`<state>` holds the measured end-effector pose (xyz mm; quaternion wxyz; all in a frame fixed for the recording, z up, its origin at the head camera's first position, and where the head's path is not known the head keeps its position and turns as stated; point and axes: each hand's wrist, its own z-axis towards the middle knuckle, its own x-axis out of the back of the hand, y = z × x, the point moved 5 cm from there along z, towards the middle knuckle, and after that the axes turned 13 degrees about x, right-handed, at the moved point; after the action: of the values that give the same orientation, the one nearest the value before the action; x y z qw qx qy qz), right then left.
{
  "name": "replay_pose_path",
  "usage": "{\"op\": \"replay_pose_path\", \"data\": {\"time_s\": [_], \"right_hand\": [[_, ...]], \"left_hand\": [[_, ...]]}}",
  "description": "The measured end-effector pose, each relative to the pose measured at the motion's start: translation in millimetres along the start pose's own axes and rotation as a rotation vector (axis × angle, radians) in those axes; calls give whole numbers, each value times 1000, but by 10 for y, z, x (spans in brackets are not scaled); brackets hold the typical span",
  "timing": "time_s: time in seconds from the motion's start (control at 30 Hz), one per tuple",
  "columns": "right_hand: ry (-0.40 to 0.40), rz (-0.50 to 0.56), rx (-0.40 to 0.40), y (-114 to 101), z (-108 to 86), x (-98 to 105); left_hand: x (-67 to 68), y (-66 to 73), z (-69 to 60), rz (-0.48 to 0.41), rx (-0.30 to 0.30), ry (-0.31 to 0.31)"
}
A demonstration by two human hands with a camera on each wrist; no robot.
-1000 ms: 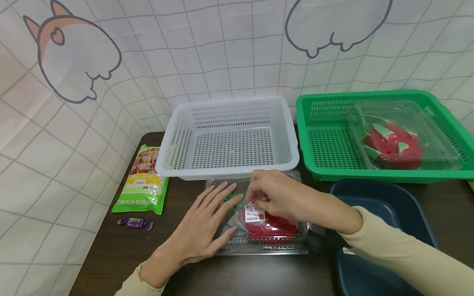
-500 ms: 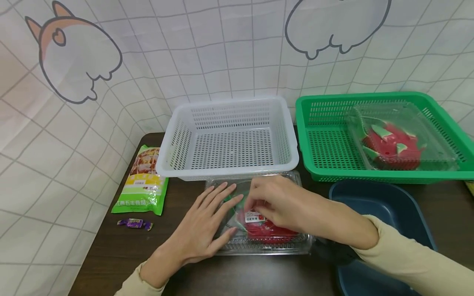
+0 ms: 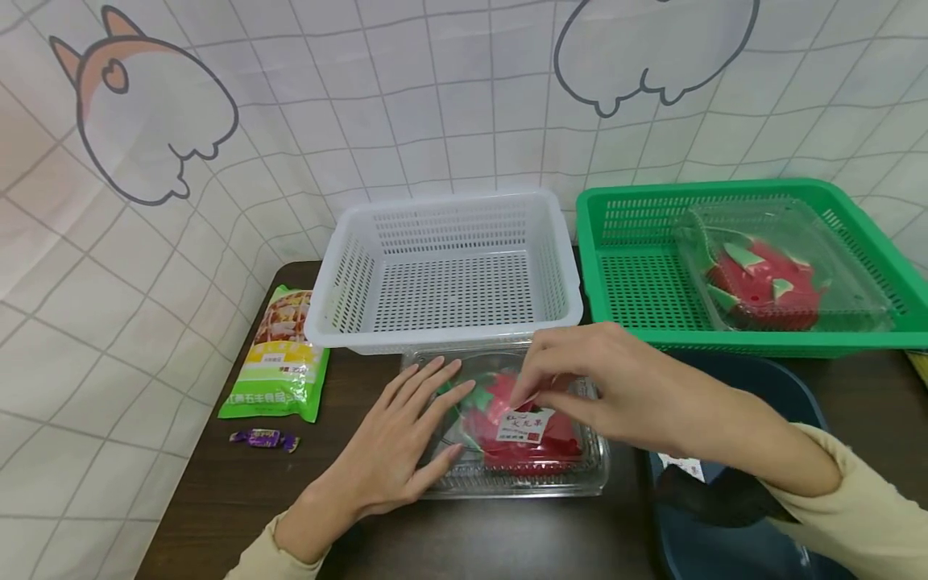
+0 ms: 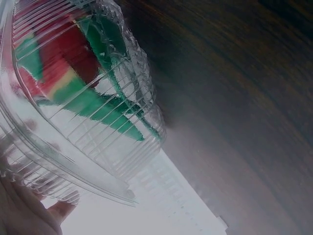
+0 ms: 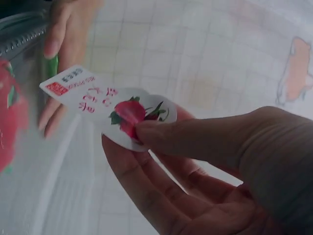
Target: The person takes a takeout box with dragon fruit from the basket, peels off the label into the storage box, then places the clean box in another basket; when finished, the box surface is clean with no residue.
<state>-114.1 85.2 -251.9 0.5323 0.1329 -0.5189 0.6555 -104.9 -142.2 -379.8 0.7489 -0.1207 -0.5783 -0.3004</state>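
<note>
Pinching a white label [image 3: 524, 427] with the right hand [image 3: 605, 379], thumb on the fruit picture [image 5: 129, 111] and fingers behind, right at the round end. Holding nothing with the left hand [image 3: 402, 439], just resting it flat on the left part of a clear plastic box [image 3: 464, 485], fingers spread wide. Holding the label over the pink fruit [image 3: 547, 459] inside that box, so being much nearer to it with the right hand than with the left. Pointing the label's long way out from the right fingertips toward the near edge of the box, square end with the writing first, and tilting it a bit. Not being able to tell whether touching the box top with that square end or stopping just above. Reaching in from the right, across a dark blue tray [image 3: 725, 552] with a white paper [image 3: 681, 466] by its left side. Working just in front of a white basket [image 3: 435, 340], with a green basket [image 3: 725, 344] farther off to the right.
</note>
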Motion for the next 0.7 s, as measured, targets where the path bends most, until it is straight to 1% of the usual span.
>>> {"op": "replay_pose_path", "data": {"time_s": [0.13,0.23,0.33,0.5,0.57,0.63,0.7], "right_hand": [[7,1,-30,75,-263,169],[11,38,-69,213,-541,251],[9,87,-131,385,-858,312],[-9,179,-282,652,-1360,379],[-23,195,-331,735,-1510,391],[-38,199,-355,799,-1621,394],[-66,187,-370,854,-1692,379]], "left_hand": [[-4,-1,3,1,-1,-1],[-5,6,7,0,-3,-1],[-6,13,10,1,-7,3],[-1,12,6,3,-18,24],[3,11,4,0,-22,32],[5,10,-2,-1,-25,35],[5,3,-22,0,-19,35]]}}
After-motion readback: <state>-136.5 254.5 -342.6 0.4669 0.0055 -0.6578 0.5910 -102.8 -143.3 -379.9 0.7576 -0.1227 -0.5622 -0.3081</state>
